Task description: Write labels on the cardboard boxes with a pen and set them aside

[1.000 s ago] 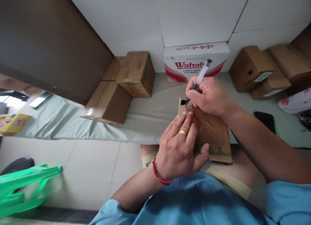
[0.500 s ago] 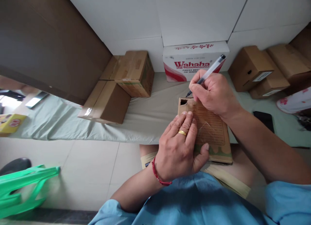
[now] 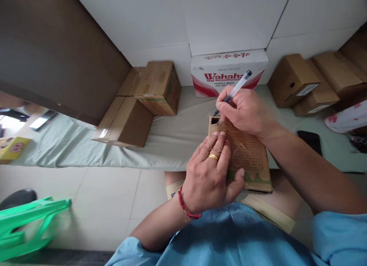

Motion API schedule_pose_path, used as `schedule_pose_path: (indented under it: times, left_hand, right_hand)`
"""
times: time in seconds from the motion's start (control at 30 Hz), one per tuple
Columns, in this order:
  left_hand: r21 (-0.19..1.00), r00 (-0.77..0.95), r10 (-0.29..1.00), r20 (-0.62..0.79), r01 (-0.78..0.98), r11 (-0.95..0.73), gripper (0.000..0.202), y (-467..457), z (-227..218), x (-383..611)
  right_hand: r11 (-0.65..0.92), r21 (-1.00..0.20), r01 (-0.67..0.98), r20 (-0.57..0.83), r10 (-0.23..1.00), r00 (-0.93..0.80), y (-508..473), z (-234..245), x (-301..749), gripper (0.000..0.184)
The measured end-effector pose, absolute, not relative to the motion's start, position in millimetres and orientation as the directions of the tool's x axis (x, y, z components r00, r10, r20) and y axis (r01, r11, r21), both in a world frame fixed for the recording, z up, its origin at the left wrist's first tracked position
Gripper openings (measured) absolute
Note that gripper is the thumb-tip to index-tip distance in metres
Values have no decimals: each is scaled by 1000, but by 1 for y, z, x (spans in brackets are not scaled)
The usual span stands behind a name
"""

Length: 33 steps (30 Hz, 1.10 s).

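A small brown cardboard box (image 3: 249, 155) rests on my lap, its top taped and printed, with a small hole at its far left corner. My left hand (image 3: 210, 176), with a gold ring and a red wrist cord, lies across the box's near left side and grips it, thumb on the near edge. My right hand (image 3: 243, 111) pinches a clear pen (image 3: 235, 89) with a dark cap. The pen's tip touches the box beside the corner hole.
A pale green sheet (image 3: 169, 139) covers the low platform ahead. On it stand brown cartons (image 3: 137, 105) at left, a white and red Wahaha carton (image 3: 226, 72) against the wall, more cartons (image 3: 304, 84) at right, and a black phone (image 3: 309, 139). A green plastic stool (image 3: 25, 224) lies on the tiled floor.
My right hand lifted the pen's tip a little to the right, then brought it back down to the box's far left corner. My left hand kept its hold.
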<state>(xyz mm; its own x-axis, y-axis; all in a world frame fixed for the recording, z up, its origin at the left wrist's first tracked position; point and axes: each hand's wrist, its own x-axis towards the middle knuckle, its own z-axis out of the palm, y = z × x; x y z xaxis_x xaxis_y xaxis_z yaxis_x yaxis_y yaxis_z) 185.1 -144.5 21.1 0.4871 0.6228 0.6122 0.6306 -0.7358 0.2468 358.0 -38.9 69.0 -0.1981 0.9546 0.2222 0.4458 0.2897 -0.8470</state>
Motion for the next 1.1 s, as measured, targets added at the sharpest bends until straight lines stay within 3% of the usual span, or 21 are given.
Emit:
schedule_pose_path:
  times: [0.3,0.5,1.1]
  left_hand:
    - [276,476,639,603,627,-728,56,-145,17,185]
    - [269,480,631,610,623,-735,55,-145,18,184]
    - [263,485,630,606,626,-734,57,-144,21,185]
  right_hand:
    - [283,-820,497,260,958,-117,-40,69,358,19]
    - [310,-811,496,259,951,-171,-39,70,357,16]
    - [289,-804,520,270,956,-114,-40,69,357,18]
